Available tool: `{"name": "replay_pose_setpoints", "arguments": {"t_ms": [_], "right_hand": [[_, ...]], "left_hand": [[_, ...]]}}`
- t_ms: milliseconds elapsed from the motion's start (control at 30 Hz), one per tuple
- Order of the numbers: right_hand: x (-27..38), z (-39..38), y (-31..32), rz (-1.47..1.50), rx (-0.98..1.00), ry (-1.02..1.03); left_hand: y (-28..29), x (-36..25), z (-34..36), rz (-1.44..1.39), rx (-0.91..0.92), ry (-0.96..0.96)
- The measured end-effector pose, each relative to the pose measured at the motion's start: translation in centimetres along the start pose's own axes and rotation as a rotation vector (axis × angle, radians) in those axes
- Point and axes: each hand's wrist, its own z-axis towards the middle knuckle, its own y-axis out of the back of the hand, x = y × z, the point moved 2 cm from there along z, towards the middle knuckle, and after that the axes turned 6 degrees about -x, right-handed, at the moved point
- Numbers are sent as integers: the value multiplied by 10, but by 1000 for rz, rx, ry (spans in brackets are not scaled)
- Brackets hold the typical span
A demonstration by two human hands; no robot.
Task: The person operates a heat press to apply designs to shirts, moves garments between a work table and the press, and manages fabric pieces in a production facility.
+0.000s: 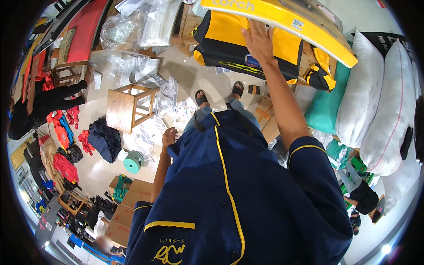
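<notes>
While our right hand (258,42), fingers spread, rests on the yellow-and-black garment (236,49) at twelve o'clock, our left hand (169,137) curls at nine o'clock, contents indeterminable; we judge light, even smoothing beside the yellow machine (282,21) best avoids creases.

1. Head view: a wide fisheye looks steeply down from the wearer's head, close above the navy shirt (265,194).
2. It faces past the navy shirt, taking in the floor (176,66) below and the yellow machine (282,17) ahead.
3. The navy shirt is nearest; the right hand (259,44), ahead of it, lies farther away.
</notes>
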Motion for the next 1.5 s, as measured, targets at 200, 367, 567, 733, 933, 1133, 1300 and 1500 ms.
{"name": "replay_pose_setpoints", "arguments": {"t_ms": [200, 367, 567, 733, 933, 1133, 1300, 1500], "right_hand": [[-4, 2, 3, 13, 41, 5], [-11, 3, 11, 60, 37, -122], [-10, -3, 10, -50, -3, -114], [6, 9, 16, -26, 103, -98], [11, 16, 15, 13, 108, -49], [-7, 9, 13, 101, -53, -68], [-60, 4, 16, -34, -152, -281], [-60, 8, 25, -131, -151, -251]], "left_hand": [[9, 43, 12, 164, 13, -132], [5, 36, 9, 270, 96, -330], [-14, 6, 5, 22, -25, 44], [-19, 0, 3, 35, -14, 61], [-9, 29, 18, 319, 81, -254], [-11, 37, 26, 43, 22, -18], [-24, 9, 13, -20, -1, 66], [-27, -1, 11, 412, 132, -372]]}}
